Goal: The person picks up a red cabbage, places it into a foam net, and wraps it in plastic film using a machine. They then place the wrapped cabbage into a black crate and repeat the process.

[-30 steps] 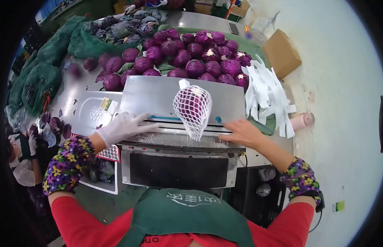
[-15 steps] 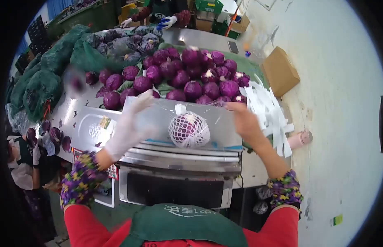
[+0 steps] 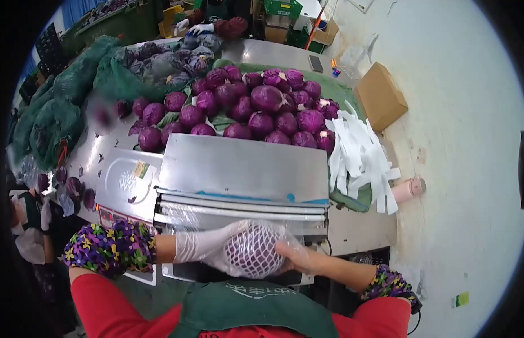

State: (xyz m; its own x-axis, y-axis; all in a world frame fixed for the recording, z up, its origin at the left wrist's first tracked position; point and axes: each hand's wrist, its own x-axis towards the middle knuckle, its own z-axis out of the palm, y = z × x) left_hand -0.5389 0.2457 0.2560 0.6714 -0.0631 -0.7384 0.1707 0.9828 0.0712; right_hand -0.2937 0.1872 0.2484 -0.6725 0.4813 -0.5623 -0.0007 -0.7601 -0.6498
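Note:
A red cabbage (image 3: pixel 254 250) in a white foam net, with clear plastic film around it, is held between my two hands close to my apron. My left hand (image 3: pixel 208 246), in a white glove, grips it from the left. On the other side my bare right hand (image 3: pixel 296 254) presses the film against it, thumb in front. Just beyond stands the metal wrapping machine (image 3: pixel 245 166), with rollers (image 3: pixel 239 209) along its near edge. Clear film (image 3: pixel 186 219) stretches near the rollers at the left.
Red cabbages (image 3: pixel 261 123) are heaped behind the machine. White foam strips (image 3: pixel 360 158) and a pink bottle (image 3: pixel 409 190) lie right. A metal tray (image 3: pixel 124 177) and green net sacks (image 3: pixel 56 124) are left. A cardboard box (image 3: pixel 381 97) leans by the wall. Co-workers' hands (image 3: pixel 200 28) show at the back.
Both hands came down and toward me, bringing the netted cabbage off the machine's top. The film they held spread is now around the cabbage. A co-worker's gloved hand at the back moved left.

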